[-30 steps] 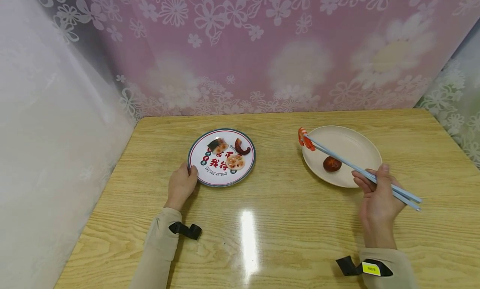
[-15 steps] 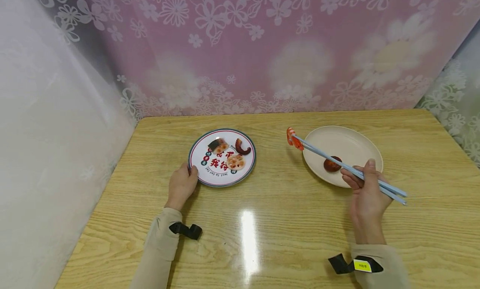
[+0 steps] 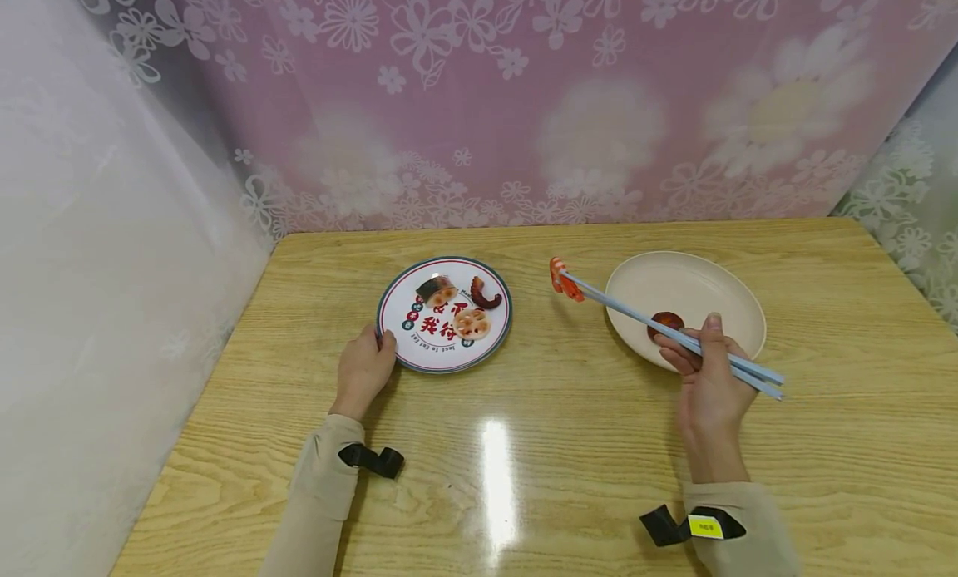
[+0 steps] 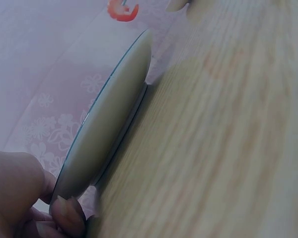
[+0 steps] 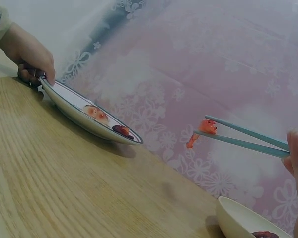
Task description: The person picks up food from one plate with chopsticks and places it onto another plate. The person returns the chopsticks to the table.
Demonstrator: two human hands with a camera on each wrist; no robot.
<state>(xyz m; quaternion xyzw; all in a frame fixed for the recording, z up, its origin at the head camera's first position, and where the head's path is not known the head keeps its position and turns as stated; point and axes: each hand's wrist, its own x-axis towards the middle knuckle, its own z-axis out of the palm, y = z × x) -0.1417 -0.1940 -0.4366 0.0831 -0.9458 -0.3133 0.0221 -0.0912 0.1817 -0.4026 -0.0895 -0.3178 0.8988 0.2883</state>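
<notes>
My left hand (image 3: 364,371) pinches the near-left rim of a white plate (image 3: 397,307) with a dark edge and red lettering, thumb on top, fingers beneath. On that plate lie a lotus root slice (image 3: 471,323), a curled octopus tentacle (image 3: 485,293) and a dark-topped piece of food (image 3: 437,291). In my right hand (image 3: 714,386) is a pair of pale blue chopsticks (image 3: 636,313). Their tips grip an orange-red shrimp (image 3: 566,279), held in the air between the two plates. Behind the chopsticks a brown mushroom (image 3: 665,321), partly hidden, sits on the beige plate (image 3: 696,282).
Both plates stand on a wood-grain table (image 3: 554,444) toward its far edge. A pink floral curtain (image 3: 479,120) hangs behind the table. Bare tabletop lies between the plates, with a bright light reflection nearer the front.
My right hand has moved left, carrying the chopsticks and shrimp from the beige plate's left rim into the space between the plates. My left hand and the white plate have stayed put.
</notes>
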